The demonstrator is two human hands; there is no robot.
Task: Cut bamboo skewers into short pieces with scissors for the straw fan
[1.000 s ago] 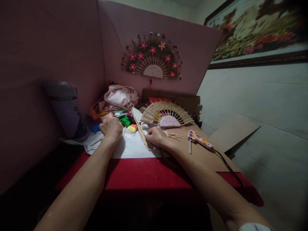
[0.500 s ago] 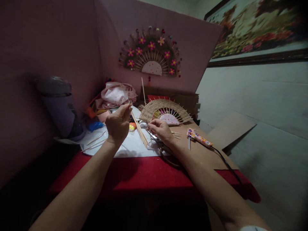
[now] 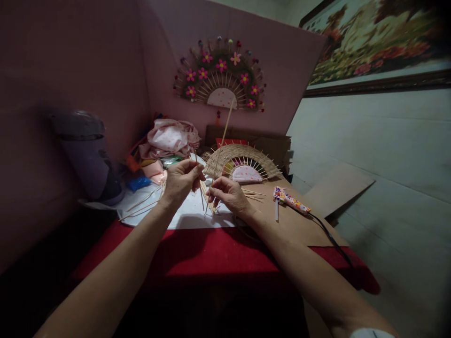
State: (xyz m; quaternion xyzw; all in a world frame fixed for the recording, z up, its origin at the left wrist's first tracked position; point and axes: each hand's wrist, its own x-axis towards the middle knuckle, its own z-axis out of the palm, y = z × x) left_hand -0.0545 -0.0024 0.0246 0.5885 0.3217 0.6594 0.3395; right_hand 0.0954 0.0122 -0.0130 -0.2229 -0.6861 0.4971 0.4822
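My left hand [image 3: 179,182] is closed, pinching a thin, short wooden stick [image 3: 196,156] between thumb and fingers. Close beside it, my right hand [image 3: 230,193] grips a longer bamboo stick [image 3: 226,127], which slants up and to the right. Both hands are held over white paper [image 3: 183,220], where a bundle of sticks [image 3: 210,207] lies partly hidden beneath them. Just behind my right hand stands a woven fan [image 3: 243,151] with a dotted pink-white half-round base [image 3: 247,173] and stick tips along its outer edge.
A flower-patterned glue gun [image 3: 292,201] with a black cord lies on brown cardboard [image 3: 303,227] at right. Loose sticks [image 3: 255,193] lie near it. A purple flask [image 3: 88,159], crumpled cloth [image 3: 172,136] and a blue packet [image 3: 138,184] are at left. A finished flowered fan [image 3: 221,65] hangs behind.
My left hand has lowered and moved right, closer to my right hand. The long stick in my right hand now leans further right. A short stick now shows in my left hand.
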